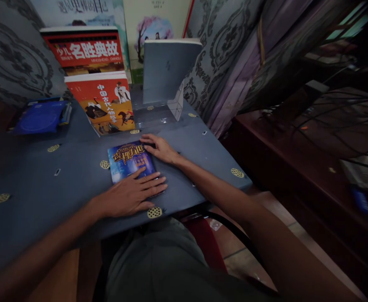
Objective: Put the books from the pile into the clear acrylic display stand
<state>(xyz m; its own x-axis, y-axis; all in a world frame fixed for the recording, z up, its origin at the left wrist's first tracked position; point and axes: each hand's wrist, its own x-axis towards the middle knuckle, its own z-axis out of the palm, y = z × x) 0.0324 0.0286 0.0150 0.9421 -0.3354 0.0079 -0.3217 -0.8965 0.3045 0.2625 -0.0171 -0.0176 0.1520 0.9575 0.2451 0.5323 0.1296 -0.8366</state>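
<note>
A blue book (125, 161) with gold lettering lies flat on the table in front of me, its title upside down to my view. My left hand (131, 191) rests flat across the book's near part, fingers stretched toward the right. At the far right corner of the cover is my right hand (159, 149), its fingers extended and touching the edge. Neither hand grips the book. Just beyond stands an upright orange-red book (103, 102) with painted figures on its cover.
Behind are a red book (92, 50), a grey-blue book (168, 69) on a clear stand (176, 105) and large pale books (155, 12) by a patterned curtain (224, 37). Blue items (40, 115) lie left on the grey-blue table (76, 193). Right, a dark cabinet (284, 167) carries tangled cables.
</note>
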